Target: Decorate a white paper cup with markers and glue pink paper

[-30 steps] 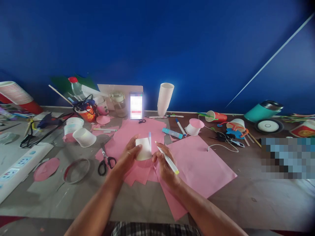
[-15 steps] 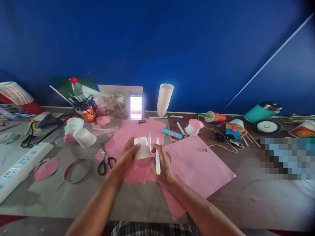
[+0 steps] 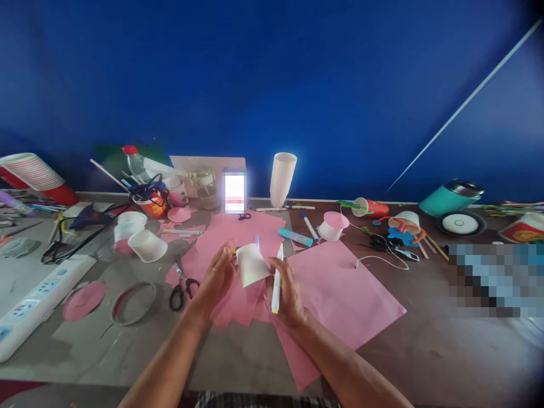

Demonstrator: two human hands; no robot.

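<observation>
A white paper cup [image 3: 252, 266] lies tilted between my two hands, above pink paper. My left hand [image 3: 219, 275] is closed at the cup's left edge, partly hidden there, and a small yellow piece like a marker cap [image 3: 232, 250] shows at its fingertips. My right hand [image 3: 289, 292] is closed around a white marker [image 3: 276, 282] with yellow ends, its yellow tip pointing up and away. Fingers of this hand also meet the cup's right edge. Behind the cup, part of a blue-and-white marker [image 3: 257, 241] shows.
Black-handled scissors [image 3: 183, 292] lie left of my hands, near a tape ring [image 3: 134, 303] and a tipped white cup [image 3: 148, 246]. A large pink sheet [image 3: 340, 306] spreads to the right. Farther back are a glue stick [image 3: 295, 236], a lit phone [image 3: 234, 192] and stacked white cups [image 3: 283, 178].
The cup has turned and shifted slightly right, toward my right hand. My left thumb has moved off its front, and the yellow piece now shows. The view has tilted up a little.
</observation>
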